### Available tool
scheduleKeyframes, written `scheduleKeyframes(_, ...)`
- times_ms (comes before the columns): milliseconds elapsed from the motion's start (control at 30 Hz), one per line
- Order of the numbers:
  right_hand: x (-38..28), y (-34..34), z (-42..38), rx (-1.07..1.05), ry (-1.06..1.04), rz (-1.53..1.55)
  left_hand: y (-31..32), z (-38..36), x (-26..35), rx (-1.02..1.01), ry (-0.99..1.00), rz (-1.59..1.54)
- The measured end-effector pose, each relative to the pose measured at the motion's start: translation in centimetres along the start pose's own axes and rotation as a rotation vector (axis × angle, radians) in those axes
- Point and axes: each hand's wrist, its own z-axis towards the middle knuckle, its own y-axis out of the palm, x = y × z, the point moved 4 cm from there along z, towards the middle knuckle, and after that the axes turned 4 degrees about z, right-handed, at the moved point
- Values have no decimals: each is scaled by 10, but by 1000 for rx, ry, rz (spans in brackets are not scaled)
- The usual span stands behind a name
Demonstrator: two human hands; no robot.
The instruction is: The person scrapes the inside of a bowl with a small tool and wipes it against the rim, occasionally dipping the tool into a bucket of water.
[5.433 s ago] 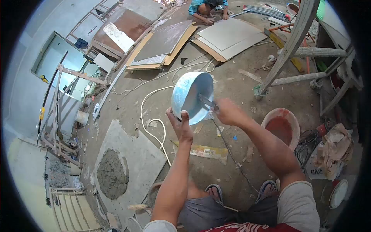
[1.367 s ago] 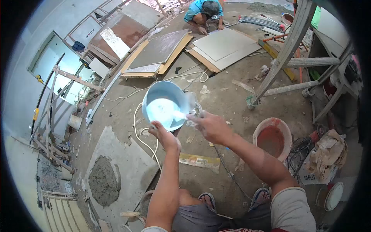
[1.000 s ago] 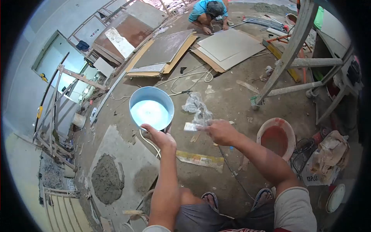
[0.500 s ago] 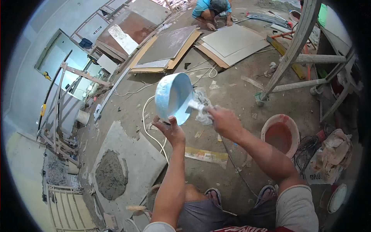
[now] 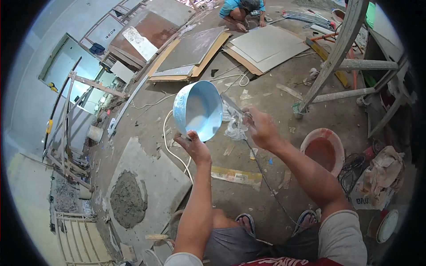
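A round light-blue bowl (image 5: 179, 104) is tilted with its opening toward the right, and whitish material lies on its inner bottom. My left hand (image 5: 195, 148) holds it from below, fingers against its lower side. To the right of the bowl, my right hand (image 5: 262, 128) is closed round the handle of a flat scraper (image 5: 231, 103), whose blade points up and left near the bowl's rim. Crumpled clear plastic (image 5: 236, 128) shows behind and below the scraper.
Wet mortar (image 5: 128, 199) lies on a grey board (image 5: 159, 177) at lower left. Stacked tiles (image 5: 266, 46) lie ahead, with a crouching person (image 5: 242, 11) behind. A reddish bucket (image 5: 323, 153), wooden trestle (image 5: 328, 75), cables and a paper bag (image 5: 384, 173) stand or lie at right.
The bowl has turned, so more of its inside shows. My right hand has moved slightly up and right, and the scraper now stands apart from the bowl's inside, angled more steeply.
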Motion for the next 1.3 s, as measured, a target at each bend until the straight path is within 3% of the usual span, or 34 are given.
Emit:
scheduleKeyframes(67,17,9,0,-217,53,-52,1,-1,1,-9,13,-21)
scheduleKeyframes(267,23,16,-3,-262,84,125,3,-3,-2,-28,29,-8)
scheduleKeyframes(500,15,10,-3,-146,66,84,4,-5,3,-55,32,77)
scheduleKeyframes(567,21,11,-3,-110,-73,-83,6,-5,6,-66,25,133)
scheduleKeyframes(800,23,20,-7,-74,54,-108,13,-10,17,-109,83,114)
scheduleKeyframes(867,33,36,-9,-377,205,-118,14,-12,13,-97,56,119)
scheduleKeyframes(900,30,34,-8,-377,205,-118,15,-12,11,-110,63,122)
scheduleKeyframes(1000,15,25,-4,-383,167,-125,18,-13,15,-115,72,99)
scheduleKeyframes(1067,8,10,1,-138,156,-252,21,-15,21,-110,73,66)
scheduleKeyframes(1200,20,27,-9,-262,164,-265,17,-16,17,-121,103,129)
scheduleKeyframes(1300,35,39,-10,-321,-17,-183,16,-13,13,-115,96,92)
